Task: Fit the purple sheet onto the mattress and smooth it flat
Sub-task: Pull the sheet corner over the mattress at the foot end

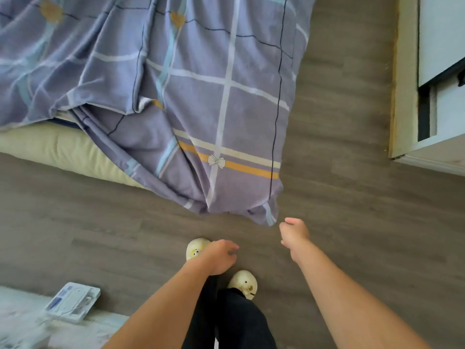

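The purple sheet, checked with white, pale blue and dark lines and crossed by an orange stripe, lies rumpled over the mattress. It spills off the corner in one long flap, whose bottom corner reaches down to the grey wood floor. Left of that flap, under the sheet's bunched edge, the cream side of the mattress is uncovered. Just below and right of the sheet's hanging corner is the right hand, close to the cloth but apart from it and gripping nothing. Its fingers seem bent inward with the thumb raised, though blur makes the exact curl hard to read. Below the sheet's corner and a little left, the left hand is held palm down, fingers loosely curled and slightly apart, holding nothing. Beneath the sheet, under the hands, are two pale yellow slippers and dark trousers. Well right of the sheet stands a white cabinet; far below and left of the sheet a flat white box rests at the edge of a pale rug
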`<state>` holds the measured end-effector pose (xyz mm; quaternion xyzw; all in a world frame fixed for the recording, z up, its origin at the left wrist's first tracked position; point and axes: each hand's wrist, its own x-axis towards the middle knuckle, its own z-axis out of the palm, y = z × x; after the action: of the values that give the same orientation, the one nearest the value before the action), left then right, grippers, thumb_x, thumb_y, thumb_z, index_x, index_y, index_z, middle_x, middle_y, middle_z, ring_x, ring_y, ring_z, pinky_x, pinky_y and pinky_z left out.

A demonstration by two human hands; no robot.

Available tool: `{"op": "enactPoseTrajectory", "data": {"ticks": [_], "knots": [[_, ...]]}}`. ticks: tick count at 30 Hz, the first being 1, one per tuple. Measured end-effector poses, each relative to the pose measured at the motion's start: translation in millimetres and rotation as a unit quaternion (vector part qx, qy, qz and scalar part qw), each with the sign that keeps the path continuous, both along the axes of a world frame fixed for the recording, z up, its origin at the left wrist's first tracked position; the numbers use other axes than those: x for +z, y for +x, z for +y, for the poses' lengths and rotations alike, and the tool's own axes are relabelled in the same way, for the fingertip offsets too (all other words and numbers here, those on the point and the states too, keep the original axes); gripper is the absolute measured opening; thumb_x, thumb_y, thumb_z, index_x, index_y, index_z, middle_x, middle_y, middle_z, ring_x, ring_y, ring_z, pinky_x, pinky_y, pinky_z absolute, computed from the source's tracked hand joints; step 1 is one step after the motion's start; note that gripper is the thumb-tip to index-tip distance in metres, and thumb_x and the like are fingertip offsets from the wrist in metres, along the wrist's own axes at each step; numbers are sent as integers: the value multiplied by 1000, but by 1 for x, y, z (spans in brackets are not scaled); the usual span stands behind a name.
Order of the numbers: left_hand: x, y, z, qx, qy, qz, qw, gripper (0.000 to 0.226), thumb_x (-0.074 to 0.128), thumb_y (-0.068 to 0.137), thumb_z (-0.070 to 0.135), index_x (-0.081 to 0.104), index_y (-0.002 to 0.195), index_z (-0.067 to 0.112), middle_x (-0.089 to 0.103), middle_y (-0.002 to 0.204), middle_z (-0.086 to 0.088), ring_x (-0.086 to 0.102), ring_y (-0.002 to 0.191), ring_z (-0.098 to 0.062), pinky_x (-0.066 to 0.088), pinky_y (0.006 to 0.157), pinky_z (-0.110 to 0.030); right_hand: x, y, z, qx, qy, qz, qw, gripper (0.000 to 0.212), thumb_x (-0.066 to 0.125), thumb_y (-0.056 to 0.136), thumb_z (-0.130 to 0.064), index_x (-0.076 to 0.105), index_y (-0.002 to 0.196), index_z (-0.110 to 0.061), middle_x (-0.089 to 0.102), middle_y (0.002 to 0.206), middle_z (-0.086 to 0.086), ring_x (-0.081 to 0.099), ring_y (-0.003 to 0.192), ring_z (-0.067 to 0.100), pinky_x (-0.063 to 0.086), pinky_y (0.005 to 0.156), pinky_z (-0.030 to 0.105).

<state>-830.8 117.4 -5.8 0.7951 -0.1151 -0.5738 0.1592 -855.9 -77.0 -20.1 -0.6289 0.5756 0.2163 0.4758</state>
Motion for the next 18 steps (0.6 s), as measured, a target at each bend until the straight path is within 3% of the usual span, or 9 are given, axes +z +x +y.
{"op": "enactPoseTrajectory", "data": {"ticks": [1, 2, 3, 5, 7, 10, 12, 14, 18], "knots": [[4, 10, 8, 2, 0, -13, 1000, 41, 43, 97, 22, 48, 138, 23, 47, 144, 1, 45, 131, -22, 35, 108, -29, 0, 11, 10, 23, 1, -13, 1000, 40, 46, 90, -3, 50, 129, 7, 50, 129, 30, 44, 84, 24, 51, 84, 43], [8, 21, 17, 7, 1, -28, 1000, 40, 41, 97, 20, 52, 136, 19, 50, 141, 0, 48, 129, -23, 37, 106, -30, 4, 22, 20, 45, 9, -23, 999, 38, 45, 88, -1, 51, 124, 10, 38, 94, -1, 41, 80, 23, 47, 71, 37], [11, 32, 26, 19, 5, -45, 999, 38, 40, 97, 19, 55, 131, 17, 53, 137, -2, 50, 126, -25, 39, 104, -31, 5, 33, 30, 61, 19, -29, 998, 37, 46, 87, -2, 55, 121, 10, 52, 84, 16, 42, 79, 22, 41, 64, 34], [17, 61, 55, 61, 9, -86, 994, 33, 39, 97, 21, 62, 120, 17, 60, 126, -3, 55, 118, -28, 43, 100, -36, 11, 61, 58, 105, 37, -32, 993, 36, 49, 84, -12, 62, 116, -1, 58, 88, 8, 50, 80, 23, 43, 67, 34], [25, 92, 81, 64, 11, -125, 990, 27, 38, 98, 22, 65, 103, 23, 63, 105, 1, 58, 108, -26, 44, 94, -34, 18, 89, 83, 162, 39, -31, 986, 33, 50, 82, -23, 63, 112, -19, 66, 103, 6, 61, 94, 28, 51, 84, 37], [41, 152, 137, 81, 24, -177, 981, 31, 41, 96, 20, 49, 71, 36, 50, 77, 12, 53, 92, -19, 45, 88, -33, 33, 139, 134, 240, 27, -65, 968, 27, 49, 88, -14, 63, 111, -17, 65, 104, 6, 60, 97, 26, 49, 80, 33], [46, 195, 189, 77, 37, -197, 977, 25, 43, 94, 15, 64, 94, 28, 63, 98, 2, 58, 100, -24, 45, 90, -34, 34, 176, 177, 272, 25, -89, 958, 25, 49, 90, -9, 65, 108, -16, 60, 96, 2, 54, 88, 19, 43, 72, 25], [46, 233, 237, 79, 61, -212, 972, 32, 44, 91, 14, 62, 116, 21, 62, 121, -5, 57, 111, -28, 46, 92, -36, 35, 207, 216, 301, 11, -107, 947, 22, 51, 89, -10, 66, 102, -19, 61, 93, 1, 54, 81, 17, 41, 69, 24], [40, 301, 322, 86, 77, -232, 966, 31, 44, 91, 20, 61, 117, 24, 61, 119, -1, 56, 110, -25, 48, 86, -35, 31, 263, 303, 347, -6, -119, 930, 23, 56, 85, -7, 69, 103, -14, 64, 91, 3, 61, 92, 22, 45, 78, 24]]}}
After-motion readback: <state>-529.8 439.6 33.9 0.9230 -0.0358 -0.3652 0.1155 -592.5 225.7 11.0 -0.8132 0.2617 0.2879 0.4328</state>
